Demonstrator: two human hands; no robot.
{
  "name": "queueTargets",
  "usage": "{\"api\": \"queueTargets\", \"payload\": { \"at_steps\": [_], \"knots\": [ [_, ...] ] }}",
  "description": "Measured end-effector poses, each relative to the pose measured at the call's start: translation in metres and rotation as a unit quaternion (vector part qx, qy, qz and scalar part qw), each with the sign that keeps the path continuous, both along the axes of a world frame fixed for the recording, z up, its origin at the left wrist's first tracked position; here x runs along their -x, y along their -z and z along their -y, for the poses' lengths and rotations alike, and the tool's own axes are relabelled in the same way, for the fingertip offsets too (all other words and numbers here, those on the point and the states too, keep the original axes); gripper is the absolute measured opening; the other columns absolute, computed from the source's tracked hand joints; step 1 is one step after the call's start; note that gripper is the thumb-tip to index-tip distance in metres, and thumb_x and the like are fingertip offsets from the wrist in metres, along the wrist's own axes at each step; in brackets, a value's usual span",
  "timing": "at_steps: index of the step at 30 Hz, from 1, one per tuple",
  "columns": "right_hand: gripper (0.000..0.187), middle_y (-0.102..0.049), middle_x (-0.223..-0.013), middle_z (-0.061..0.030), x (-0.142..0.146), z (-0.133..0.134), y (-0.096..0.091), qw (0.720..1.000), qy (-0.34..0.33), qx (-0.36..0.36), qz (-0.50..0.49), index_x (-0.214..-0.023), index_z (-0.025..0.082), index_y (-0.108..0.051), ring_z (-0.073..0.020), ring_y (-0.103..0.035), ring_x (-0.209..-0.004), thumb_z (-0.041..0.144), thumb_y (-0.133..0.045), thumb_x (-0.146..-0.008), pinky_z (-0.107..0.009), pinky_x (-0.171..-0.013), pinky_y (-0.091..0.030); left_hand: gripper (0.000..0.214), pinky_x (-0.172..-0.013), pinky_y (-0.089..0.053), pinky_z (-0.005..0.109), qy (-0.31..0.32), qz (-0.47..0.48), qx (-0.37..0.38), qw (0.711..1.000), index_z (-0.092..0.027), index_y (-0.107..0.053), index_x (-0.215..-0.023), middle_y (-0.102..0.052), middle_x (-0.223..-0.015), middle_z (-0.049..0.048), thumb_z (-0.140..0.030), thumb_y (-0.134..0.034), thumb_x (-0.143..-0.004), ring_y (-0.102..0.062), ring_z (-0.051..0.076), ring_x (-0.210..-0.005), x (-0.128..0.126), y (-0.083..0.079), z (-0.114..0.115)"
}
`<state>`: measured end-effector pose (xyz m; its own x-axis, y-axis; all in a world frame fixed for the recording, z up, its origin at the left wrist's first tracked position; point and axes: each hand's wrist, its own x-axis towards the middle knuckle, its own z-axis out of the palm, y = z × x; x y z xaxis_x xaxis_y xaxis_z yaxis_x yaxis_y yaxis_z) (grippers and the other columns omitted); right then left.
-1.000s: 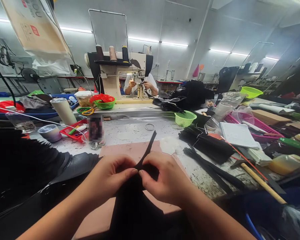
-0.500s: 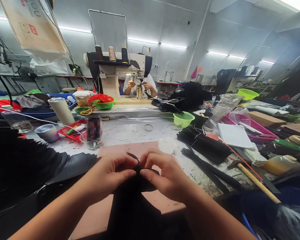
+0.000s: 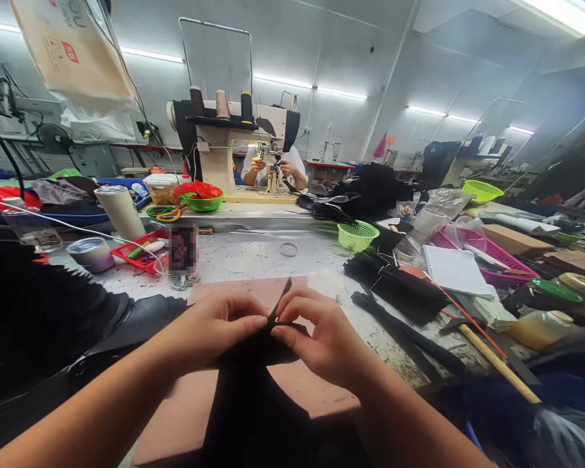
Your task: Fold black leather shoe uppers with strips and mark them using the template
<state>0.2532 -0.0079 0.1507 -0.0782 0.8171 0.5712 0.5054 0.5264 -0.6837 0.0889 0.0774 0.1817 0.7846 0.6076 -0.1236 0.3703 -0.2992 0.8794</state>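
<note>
Between my hands is a dark piece of fabric or leather point(image 3: 253, 390), its lower part spread over a pink board point(image 3: 185, 416). My left hand point(image 3: 229, 318) pinches its upper edge between thumb and fingers. Right beside it, my right hand point(image 3: 312, 325) pinches the same piece, with the thumb below and the fingers curled above. A narrow black strip end point(image 3: 283, 294) sticks up between the two hands. The fingertips nearly touch, and they hide the exact spot that is gripped.
A large stack of black pieces point(image 3: 39, 318) lies to the left. Black bundles point(image 3: 394, 286) and a wooden-handled hammer point(image 3: 500, 364) lie right. Behind stand a phone point(image 3: 182, 250), a green basket point(image 3: 358, 236) and a sewing machine point(image 3: 224, 143), where another person point(image 3: 275, 166) works.
The black strip end, curled over to the left before, now stands up straight between my hands. Both hands keep their pinch, with slight finger shifts. The view has moved slightly.
</note>
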Motion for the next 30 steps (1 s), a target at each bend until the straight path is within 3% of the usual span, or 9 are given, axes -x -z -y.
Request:
{"api": "queueTargets", "payload": {
  "at_steps": [2, 4, 6, 8, 11, 15, 25, 30],
  "knots": [
    [0.008, -0.054, -0.084, -0.0054, 0.002, 0.004, 0.004, 0.993, 0.035, -0.088, 0.067, -0.072, 0.017, -0.056, -0.0156, -0.053, -0.078, 0.009, -0.058, -0.076, -0.027, -0.069, -0.046, 0.023, -0.056, -0.035, 0.024, -0.032, -0.001, 0.028, 0.999, -0.017, -0.064, -0.066, -0.055, -0.06, -0.0023, -0.039, -0.058, -0.067, -0.046, 0.013, -0.06, -0.002, 0.003, -0.001],
    [0.012, -0.053, -0.089, -0.007, 0.003, 0.009, 0.007, 0.967, 0.045, -0.186, 0.168, -0.075, 0.017, -0.057, -0.0176, -0.051, -0.081, 0.006, -0.053, -0.077, -0.03, -0.071, -0.045, 0.024, -0.054, -0.033, 0.024, -0.06, -0.006, 0.054, 0.997, -0.016, -0.062, -0.064, -0.054, -0.058, -0.0027, -0.04, -0.06, -0.064, -0.044, 0.012, -0.057, -0.004, 0.006, 0.0],
    [0.015, -0.056, -0.091, -0.0068, 0.002, 0.013, 0.008, 0.946, 0.023, -0.225, 0.233, -0.075, 0.017, -0.056, -0.0181, -0.05, -0.081, 0.004, -0.051, -0.077, -0.032, -0.071, -0.044, 0.025, -0.055, -0.033, 0.025, -0.071, -0.011, 0.057, 0.996, -0.016, -0.061, -0.064, -0.054, -0.057, -0.0028, -0.041, -0.06, -0.062, -0.045, 0.013, -0.058, -0.004, 0.008, 0.003],
    [0.011, -0.057, -0.091, -0.006, 0.0, 0.014, 0.007, 0.96, -0.011, -0.188, 0.209, -0.076, 0.017, -0.055, -0.017, -0.051, -0.08, 0.007, -0.052, -0.079, -0.031, -0.071, -0.044, 0.025, -0.056, -0.033, 0.025, -0.075, -0.013, 0.047, 0.996, -0.016, -0.062, -0.064, -0.053, -0.057, -0.0035, -0.041, -0.06, -0.062, -0.045, 0.013, -0.058, -0.003, 0.008, 0.006],
    [0.007, -0.058, -0.086, -0.0049, -0.003, 0.012, 0.002, 0.991, -0.05, -0.069, 0.104, -0.077, 0.018, -0.053, -0.0148, -0.054, -0.079, 0.012, -0.054, -0.081, -0.027, -0.07, -0.046, 0.024, -0.056, -0.034, 0.025, -0.063, -0.014, 0.048, 0.997, -0.017, -0.063, -0.066, -0.053, -0.058, -0.0035, -0.04, -0.058, -0.065, -0.046, 0.013, -0.059, -0.001, 0.009, 0.01],
    [0.011, -0.056, -0.081, -0.003, -0.005, 0.01, -0.003, 0.996, -0.068, 0.032, 0.05, -0.071, 0.018, -0.052, -0.0138, -0.054, -0.076, 0.01, -0.055, -0.079, -0.026, -0.068, -0.044, 0.024, -0.062, -0.037, 0.027, -0.053, -0.024, 0.033, 0.998, -0.018, -0.066, -0.073, -0.059, -0.064, -0.0019, -0.038, -0.054, -0.068, -0.049, 0.015, -0.065, 0.001, 0.01, 0.011],
    [0.012, -0.055, -0.078, -0.0018, -0.002, 0.011, -0.007, 0.996, -0.039, 0.071, 0.047, -0.068, 0.017, -0.054, -0.0136, -0.053, -0.073, 0.009, -0.058, -0.076, -0.025, -0.066, -0.043, 0.025, -0.062, -0.037, 0.026, -0.017, -0.048, -0.029, 0.998, -0.016, -0.065, -0.073, -0.056, -0.065, -0.0024, -0.037, -0.049, -0.071, -0.048, 0.015, -0.066, -0.002, 0.003, 0.015],
    [0.012, -0.055, -0.08, -0.0018, -0.004, 0.011, -0.009, 0.995, -0.054, 0.07, 0.05, -0.071, 0.017, -0.055, -0.0132, -0.054, -0.075, 0.008, -0.058, -0.076, -0.024, -0.067, -0.044, 0.026, -0.057, -0.034, 0.024, -0.006, -0.046, -0.018, 0.999, -0.017, -0.063, -0.072, -0.053, -0.062, -0.0036, -0.04, -0.052, -0.073, -0.045, 0.012, -0.061, -0.003, 0.003, 0.014]
  ]
}}
